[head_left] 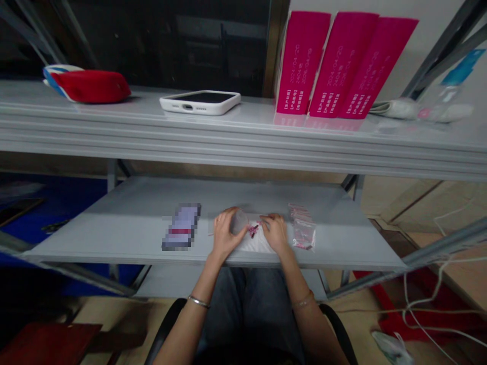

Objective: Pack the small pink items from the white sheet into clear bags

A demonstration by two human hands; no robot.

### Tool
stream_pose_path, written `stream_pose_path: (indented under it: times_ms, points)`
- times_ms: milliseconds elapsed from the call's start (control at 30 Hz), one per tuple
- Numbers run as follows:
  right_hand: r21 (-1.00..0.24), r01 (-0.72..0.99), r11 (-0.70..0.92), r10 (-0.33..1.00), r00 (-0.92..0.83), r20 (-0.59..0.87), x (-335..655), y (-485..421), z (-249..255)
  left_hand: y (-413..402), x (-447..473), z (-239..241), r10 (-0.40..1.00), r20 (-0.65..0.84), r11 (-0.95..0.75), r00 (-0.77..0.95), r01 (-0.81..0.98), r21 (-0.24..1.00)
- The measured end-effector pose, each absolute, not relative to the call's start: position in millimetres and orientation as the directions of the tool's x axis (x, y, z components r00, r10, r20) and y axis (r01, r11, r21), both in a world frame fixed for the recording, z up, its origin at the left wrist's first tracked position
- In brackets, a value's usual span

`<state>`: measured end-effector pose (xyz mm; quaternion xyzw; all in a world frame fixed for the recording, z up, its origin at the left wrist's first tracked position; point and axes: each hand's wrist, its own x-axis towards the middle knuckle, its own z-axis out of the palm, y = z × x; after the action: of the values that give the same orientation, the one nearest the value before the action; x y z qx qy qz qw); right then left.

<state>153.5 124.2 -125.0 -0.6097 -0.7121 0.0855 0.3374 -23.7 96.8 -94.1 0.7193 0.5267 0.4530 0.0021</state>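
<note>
My left hand curls its thumb and fingers around a translucent round container, which looks tilted over a white sheet or bag. Small pink and dark pieces lie in a little heap between my hands. My right hand is on the other side of the heap, its fingertips bent together at the edge of the pieces; what they pinch is too small to tell. Right of that hand lies an overlapping row of small clear bags with pink bits inside.
A phone with a blurred screen lies left on the grey work shelf. On the raised shelf above are a red pouch, a white-cased phone, pink boxes and a clear bottle with a blue top. White cables hang at right.
</note>
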Motion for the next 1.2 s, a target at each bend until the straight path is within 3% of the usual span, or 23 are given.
stream_pose_path:
  times_ms: [267, 500, 767, 1033, 1200]
  points:
    - [-0.565, 0.787, 0.248, 0.918, -0.004, 0.396, 158, 125, -137, 99, -18, -95, 0.789, 0.585, -0.506, 0.185, 0.735, 0.45]
    - [-0.562, 0.785, 0.263, 0.92, -0.028, 0.39, 157, 124, -138, 98, -20, -96, 0.771, 0.628, -0.492, 0.106, 0.724, 0.482]
    - [-0.581, 0.75, 0.315, 0.898, -0.038, 0.438, 158, 121, -137, 97, -19, -94, 0.774, 0.615, -0.512, 0.152, 0.722, 0.466]
    - [-0.72, 0.524, 0.455, 0.746, 0.218, 0.63, 155, 124, -120, 100, -19, -95, 0.738, 0.646, -0.553, 0.196, 0.725, 0.411]
    - [-0.705, 0.471, 0.53, 0.747, 0.134, 0.652, 144, 115, -95, 101, -18, -98, 0.73, 0.658, -0.566, 0.186, 0.704, 0.428]
